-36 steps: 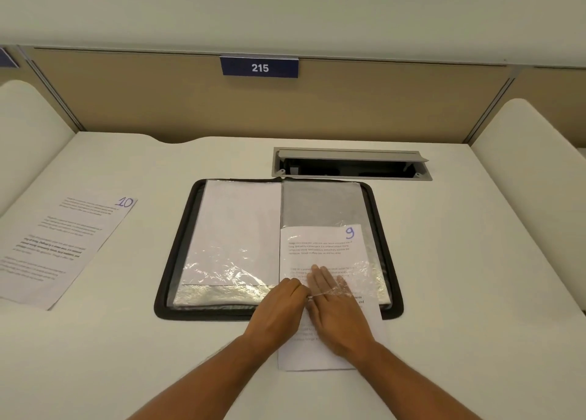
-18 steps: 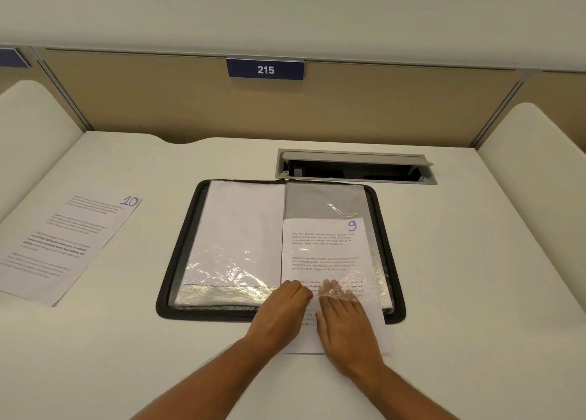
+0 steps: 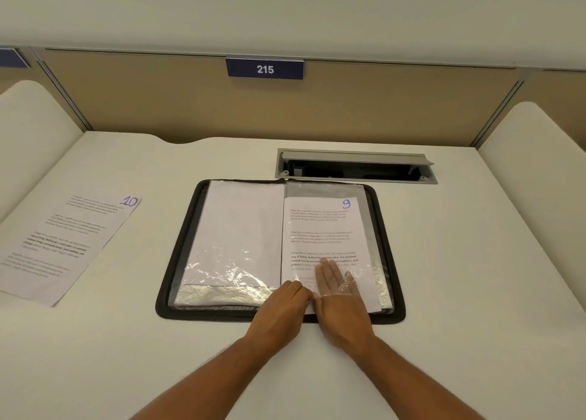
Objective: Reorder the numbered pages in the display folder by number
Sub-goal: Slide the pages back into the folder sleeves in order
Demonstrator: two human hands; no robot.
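Page 9 (image 3: pixel 323 229) has slid nearly home in the sleeve (image 3: pixel 374 280) (right hand (image 3: pixel 341 305) fingers flat inside, left hand (image 3: pixel 280 305) pinching its mouth), needing one last push.

White printed page marked 9 (image 3: pixel 323 229): moved farther into the clear plastic sleeve (image 3: pixel 374 280) on the right side of the folder; its near edge no longer overhangs onto the table. Right hand (image 3: pixel 337 296): flat fingers advanced inside the sleeve, pushing the page.
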